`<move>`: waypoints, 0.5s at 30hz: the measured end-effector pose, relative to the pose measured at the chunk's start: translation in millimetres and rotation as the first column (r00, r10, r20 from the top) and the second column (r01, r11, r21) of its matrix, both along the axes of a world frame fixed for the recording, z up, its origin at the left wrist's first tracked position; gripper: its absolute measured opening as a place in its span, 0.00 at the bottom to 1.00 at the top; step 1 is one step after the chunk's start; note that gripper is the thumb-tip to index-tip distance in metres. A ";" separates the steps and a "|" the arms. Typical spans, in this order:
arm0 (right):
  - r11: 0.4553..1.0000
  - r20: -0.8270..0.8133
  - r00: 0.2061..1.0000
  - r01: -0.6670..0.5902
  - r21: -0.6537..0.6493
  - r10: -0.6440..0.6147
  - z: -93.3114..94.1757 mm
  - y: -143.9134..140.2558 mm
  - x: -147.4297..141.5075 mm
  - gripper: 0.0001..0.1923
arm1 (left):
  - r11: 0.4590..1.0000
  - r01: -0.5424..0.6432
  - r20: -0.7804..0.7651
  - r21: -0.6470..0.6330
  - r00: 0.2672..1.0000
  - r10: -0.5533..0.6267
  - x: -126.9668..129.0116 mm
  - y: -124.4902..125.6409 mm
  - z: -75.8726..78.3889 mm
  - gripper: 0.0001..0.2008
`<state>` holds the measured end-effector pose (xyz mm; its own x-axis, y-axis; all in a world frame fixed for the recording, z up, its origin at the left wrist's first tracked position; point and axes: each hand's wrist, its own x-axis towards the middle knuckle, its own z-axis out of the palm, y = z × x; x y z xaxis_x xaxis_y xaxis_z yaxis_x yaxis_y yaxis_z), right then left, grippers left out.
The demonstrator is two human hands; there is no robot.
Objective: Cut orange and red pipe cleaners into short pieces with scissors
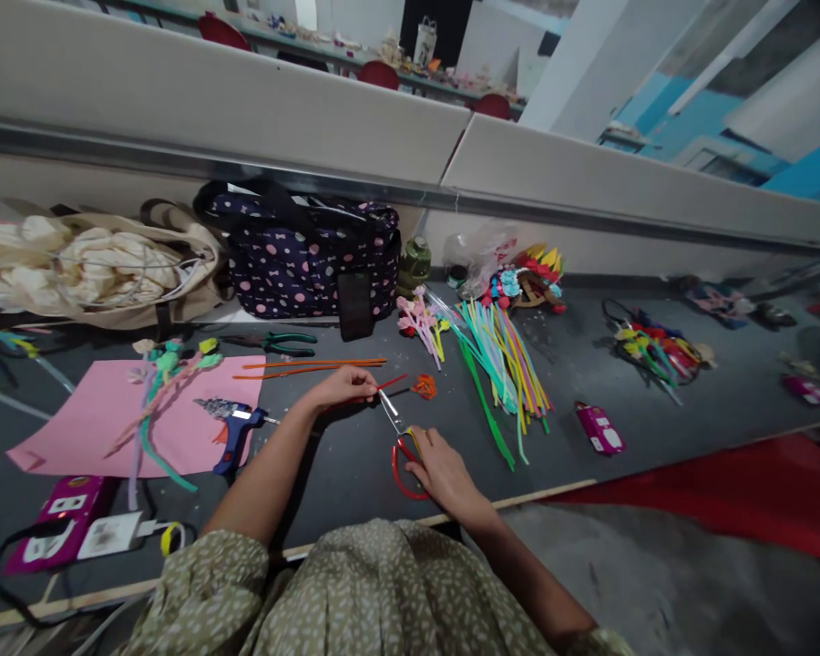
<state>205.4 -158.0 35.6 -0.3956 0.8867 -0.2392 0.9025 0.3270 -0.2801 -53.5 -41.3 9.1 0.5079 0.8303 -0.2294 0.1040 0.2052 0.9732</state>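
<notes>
Near the middle of the frame, the left hand [342, 386] pinches a thin red pipe cleaner [389, 383]. Its fingers are closed on the stick, which pokes out to the right toward a small orange curl [425, 387] lying on the dark table [355, 465].

Just below and to the right, the right hand [444, 469] holds red scissors [402, 446]. The fingers are tucked through the red loops and curled around them. The shiny blades point up and left, and their tips sit right by the red stick (I cannot tell if the blades touch it).

Above the left hand lie two long orange sticks [314, 365], side by side. Higher up are green pliers [280, 343]. To the left, a blue glue gun [236, 437] rests at the edge of a pink sheet [96, 424], and soft flower stems [168, 378] lie on that sheet. In the lower left of the frame is a purple power strip [61, 524] with cords.

To the right of the hands, a big bunch of bright sticks [502, 360] fans out, mostly green and yellow. A small pink pack [599, 429] lies past it. At the back of the table stand a dotted dark bag [307, 260] and a tan bag [102, 264].
</notes>
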 end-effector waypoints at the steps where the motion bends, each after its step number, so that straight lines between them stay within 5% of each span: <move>1: 1.000 -0.018 1.000 0.008 -0.010 -0.008 -1.8 1.0 0.2 0.28 | 1.000 0.001 0.001 0.001 1.000 -0.001 -0.2 -0.1 -0.1 0.22; 5: 0.990 -0.136 0.983 0.111 -0.085 -0.122 -12.3 8.6 3.7 0.31 | 1.000 -0.002 -0.003 0.015 1.000 0.003 -0.8 -0.3 -0.2 0.23; 8: 0.934 -0.315 0.899 0.219 -0.281 -0.305 -21.6 15.1 6.2 0.30 | 0.999 -0.015 -0.004 0.047 1.000 0.015 -1.1 -0.4 1.6 0.22; 12: 0.747 -0.542 0.566 0.219 -0.628 -0.621 -24.3 18.6 11.1 0.23 | 0.995 -0.047 0.003 0.093 0.999 0.047 -2.0 -0.2 6.5 0.19; 15: 0.610 -0.534 0.364 0.131 -0.781 -0.763 -18.1 15.2 16.6 0.23 | 0.996 -0.058 -0.006 0.063 0.998 0.058 -3.0 -0.3 10.0 0.19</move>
<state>222.0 -142.8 17.5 -0.2483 0.7914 -0.5586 0.1131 -0.5490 -0.8281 -56.5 -41.7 19.1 0.4566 0.8714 -0.1794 0.1017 0.1493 0.9836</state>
